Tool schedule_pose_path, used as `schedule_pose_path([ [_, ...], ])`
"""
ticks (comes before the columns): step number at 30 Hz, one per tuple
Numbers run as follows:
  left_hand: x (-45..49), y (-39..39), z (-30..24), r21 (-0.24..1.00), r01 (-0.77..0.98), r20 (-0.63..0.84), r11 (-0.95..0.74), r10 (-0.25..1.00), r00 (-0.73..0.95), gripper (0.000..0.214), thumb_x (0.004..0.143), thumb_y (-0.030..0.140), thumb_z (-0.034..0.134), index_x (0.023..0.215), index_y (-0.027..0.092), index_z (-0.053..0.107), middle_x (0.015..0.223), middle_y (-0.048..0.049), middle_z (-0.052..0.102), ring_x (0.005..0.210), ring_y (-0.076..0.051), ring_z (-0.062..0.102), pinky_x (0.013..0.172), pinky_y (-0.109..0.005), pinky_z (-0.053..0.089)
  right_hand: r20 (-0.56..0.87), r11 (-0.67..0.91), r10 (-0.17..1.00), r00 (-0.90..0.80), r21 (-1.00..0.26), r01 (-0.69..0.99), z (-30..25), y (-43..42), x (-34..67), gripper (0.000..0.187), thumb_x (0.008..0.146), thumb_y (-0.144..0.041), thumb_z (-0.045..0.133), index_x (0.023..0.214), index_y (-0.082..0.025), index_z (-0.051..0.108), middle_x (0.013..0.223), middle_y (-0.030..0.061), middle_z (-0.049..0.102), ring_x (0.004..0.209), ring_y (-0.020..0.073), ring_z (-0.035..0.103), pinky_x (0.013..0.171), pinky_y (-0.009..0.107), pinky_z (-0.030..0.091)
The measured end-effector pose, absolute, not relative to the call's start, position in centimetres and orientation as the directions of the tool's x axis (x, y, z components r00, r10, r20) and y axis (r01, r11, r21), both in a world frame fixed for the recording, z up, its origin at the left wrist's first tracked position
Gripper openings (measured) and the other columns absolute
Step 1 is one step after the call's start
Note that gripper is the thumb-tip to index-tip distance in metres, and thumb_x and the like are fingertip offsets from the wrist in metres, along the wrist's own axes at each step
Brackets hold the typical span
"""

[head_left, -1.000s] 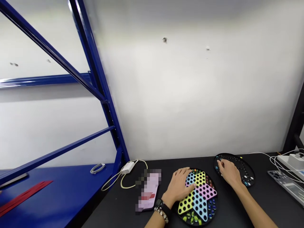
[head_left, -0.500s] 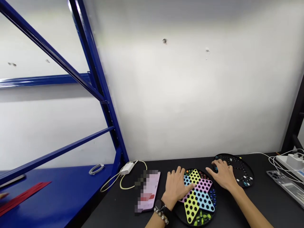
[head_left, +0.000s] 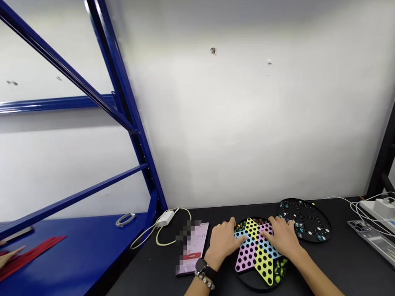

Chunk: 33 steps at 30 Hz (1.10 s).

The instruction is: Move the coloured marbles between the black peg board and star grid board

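In the head view, the left hand [head_left: 221, 242] and right hand [head_left: 282, 236] both lie palms down and open on the star board [head_left: 254, 250], fingers spread. Neither is clenched or curled round an edge, so they seem to press or steady it rather than grip it.

The board sits between the hands in a round black tray [head_left: 247, 283], with marbles [head_left: 280, 269] in the pockets around it. It looks like a thin, stiff plastic plate and is probably light. The edges of its points or the tray rim seem the best places to take hold, as the glossy marbles would likely roll and slip under bare fingers.

Just beyond the right hand lies a black disc [head_left: 311, 228] dotted with marbles. Left of the left hand are a phone [head_left: 193, 248] and a charger [head_left: 165, 218] with its cable. At far left, another person's hand [head_left: 9, 255] lies near red strips [head_left: 31, 253].
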<state>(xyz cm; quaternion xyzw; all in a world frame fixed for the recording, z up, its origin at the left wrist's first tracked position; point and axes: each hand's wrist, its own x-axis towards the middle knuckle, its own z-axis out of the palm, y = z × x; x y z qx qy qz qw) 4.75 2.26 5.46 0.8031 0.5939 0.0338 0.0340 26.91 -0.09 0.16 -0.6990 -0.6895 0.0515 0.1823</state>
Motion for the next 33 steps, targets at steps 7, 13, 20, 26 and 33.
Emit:
schedule_pose_path([
  [7,4.8,2.5,3.7,0.184,0.875,0.100,-0.448,0.894,0.437,0.043,0.089,0.049,0.048,0.127,0.029,0.053,0.125,-0.0057,0.056,0.111,-0.025,0.057,0.088,-0.034,0.042,0.086,0.051,0.996,-0.011,-0.472,0.880,0.3,-0.2,26.9,0.048,0.089,-0.050,0.043,0.130,-0.028,0.055,0.133,0.0099,0.058,0.125,0.0350,0.045,0.103,0.050,0.028],
  [13,5.2,2.6,3.4,0.127,0.874,0.091,-0.470,0.883,0.461,0.031,0.095,0.046,0.039,0.109,0.025,0.057,0.108,-0.0044,0.059,0.092,-0.022,0.063,0.078,-0.031,0.045,0.073,0.145,0.989,-0.126,-0.584,0.799,1.1,-0.7,27.0,0.039,0.087,-0.049,0.047,0.119,-0.032,0.059,0.128,0.0035,0.061,0.120,0.0304,0.048,0.102,0.048,0.030],
  [20,5.2,3.1,2.8,0.075,0.873,0.085,-0.482,0.875,0.476,0.038,0.100,0.035,0.029,0.098,0.022,0.064,0.106,-0.0064,0.062,0.082,-0.021,0.066,0.073,-0.032,0.046,0.089,0.163,0.987,-0.136,-0.595,0.787,1.1,-0.8,27.0,0.033,0.086,-0.048,0.048,0.112,-0.031,0.061,0.121,0.0042,0.062,0.113,0.0292,0.051,0.099,0.047,0.031],
  [26,5.0,3.4,2.4,0.072,0.867,0.074,-0.493,0.869,0.489,0.045,0.101,0.036,0.028,0.095,0.022,0.070,0.097,-0.0070,0.069,0.090,-0.024,0.066,0.077,-0.032,0.046,0.084,0.161,0.987,-0.138,-0.598,0.786,1.2,-0.8,27.0,0.032,0.087,-0.048,0.047,0.109,-0.031,0.061,0.120,0.0050,0.062,0.112,0.0292,0.051,0.099,0.047,0.032],
  [33,4.7,4.0,1.8,0.050,0.870,0.079,-0.491,0.870,0.487,0.052,0.100,0.039,0.028,0.085,0.019,0.073,0.092,-0.0096,0.073,0.087,-0.024,0.067,0.077,-0.032,0.045,0.080,0.163,0.986,-0.144,-0.602,0.781,1.2,-0.8,27.0,0.034,0.087,-0.052,0.048,0.109,-0.031,0.062,0.118,0.0038,0.062,0.111,0.0289,0.051,0.099,0.048,0.032],
])
